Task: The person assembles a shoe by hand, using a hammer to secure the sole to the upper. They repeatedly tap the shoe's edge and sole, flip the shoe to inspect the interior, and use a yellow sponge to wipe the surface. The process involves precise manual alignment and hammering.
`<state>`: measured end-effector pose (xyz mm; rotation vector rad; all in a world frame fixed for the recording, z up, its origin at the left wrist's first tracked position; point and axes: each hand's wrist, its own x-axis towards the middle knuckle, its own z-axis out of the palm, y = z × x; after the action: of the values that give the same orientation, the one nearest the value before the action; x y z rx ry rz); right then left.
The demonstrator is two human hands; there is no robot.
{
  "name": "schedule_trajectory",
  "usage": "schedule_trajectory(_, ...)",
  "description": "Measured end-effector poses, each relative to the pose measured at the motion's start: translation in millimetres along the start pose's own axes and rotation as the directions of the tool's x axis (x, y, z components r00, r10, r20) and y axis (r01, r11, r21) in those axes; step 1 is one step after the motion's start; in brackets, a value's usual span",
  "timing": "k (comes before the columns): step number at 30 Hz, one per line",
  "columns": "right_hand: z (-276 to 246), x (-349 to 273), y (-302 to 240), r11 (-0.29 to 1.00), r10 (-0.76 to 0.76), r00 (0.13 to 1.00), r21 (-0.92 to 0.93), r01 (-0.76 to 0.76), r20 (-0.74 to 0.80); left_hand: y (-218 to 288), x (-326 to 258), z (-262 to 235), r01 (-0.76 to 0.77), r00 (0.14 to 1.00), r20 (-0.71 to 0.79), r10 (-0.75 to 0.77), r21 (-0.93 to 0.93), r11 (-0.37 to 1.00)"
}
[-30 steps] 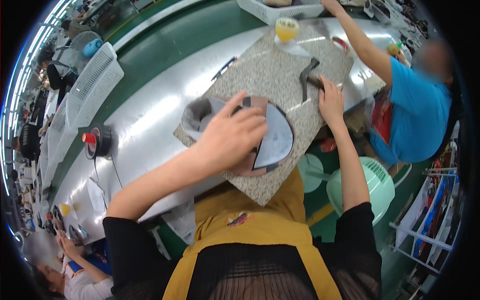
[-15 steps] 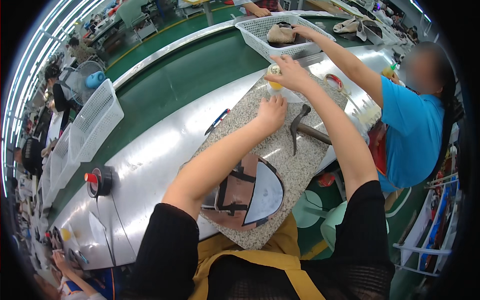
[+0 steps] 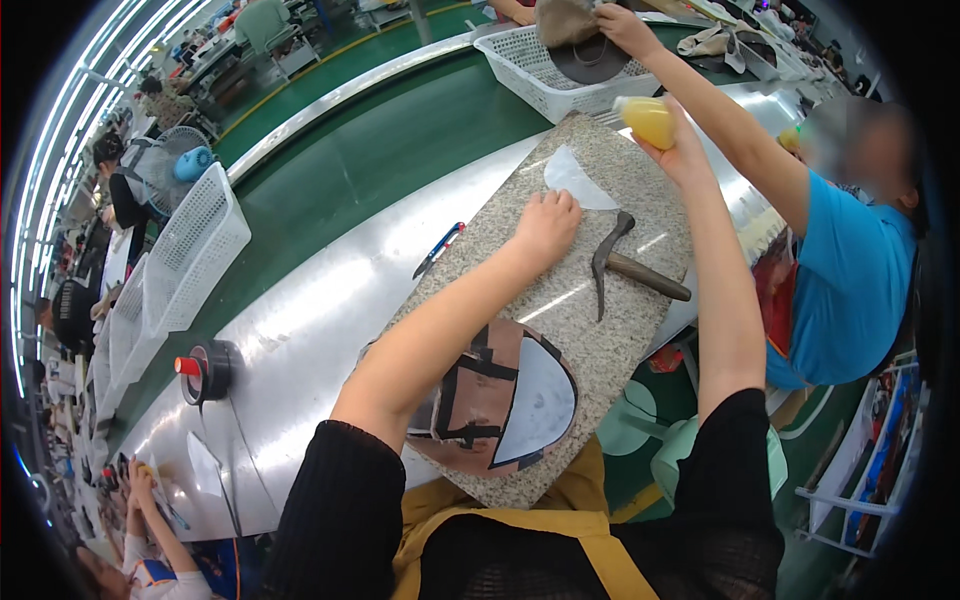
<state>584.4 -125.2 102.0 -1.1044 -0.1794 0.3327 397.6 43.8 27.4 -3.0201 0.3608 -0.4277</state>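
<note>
My right hand [image 3: 682, 150] is wrapped round a yellow squeeze bottle [image 3: 648, 120], raised above the far right of the speckled stone slab [image 3: 600, 330] and tilted with its pale top to the left. On the slab, the curled fingers of my left hand [image 3: 546, 225] press at the lower edge of a thin white half-moon piece [image 3: 578, 178]. A hammer [image 3: 650, 275] with a curved dark metal head lies right of that hand. Nearer me rests a brown panel [image 3: 478, 398] with dark strips and a pale half-moon piece [image 3: 538, 400] on it.
A red-and-blue pen-like tool [image 3: 438, 250] lies left of the slab on the metal table [image 3: 300, 320]. A black tape roll [image 3: 212, 372] stands farther left. Beyond, a white basket [image 3: 540, 90] sits on a green belt; a co-worker in blue [image 3: 850, 280] reaches over it, lifting a brown item.
My right hand has picked up the yellow bottle from the slab and swung it right, uncovering the white half-moon piece. The co-worker has lifted the brown item from the basket.
</note>
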Motion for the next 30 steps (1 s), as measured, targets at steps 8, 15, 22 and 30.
schedule_trajectory(8, 13.3, -134.4, -10.0, 0.788, -0.029, 0.924, 0.577, -0.213, 0.382, -31.8, 3.2, -26.1, 0.168, 0.961, 0.251, -0.116, -0.195, 0.966)
schedule_trajectory(15, 23.9, -296.2, -8.9, 0.969, -0.043, 0.976, -0.229, 0.093, 0.213, -31.5, -103.2, -146.9, 0.069, 0.947, 0.282, 0.154, -0.648, 0.759)
schedule_trajectory(22, 63.8, -371.9, 27.6, 0.394, -0.224, 0.83, -0.731, 0.557, 0.512, 2.3, -217.4, -150.6, -0.042, 0.946, 0.295, 0.135, -0.3, 0.953)
schedule_trajectory(30, 77.8, -382.5, 61.0, 0.033, -0.152, 0.789, -0.795, 0.606, 0.595, 20.4, -222.3, -125.2, -0.049, 0.972, 0.217, 0.086, -0.171, 0.984)
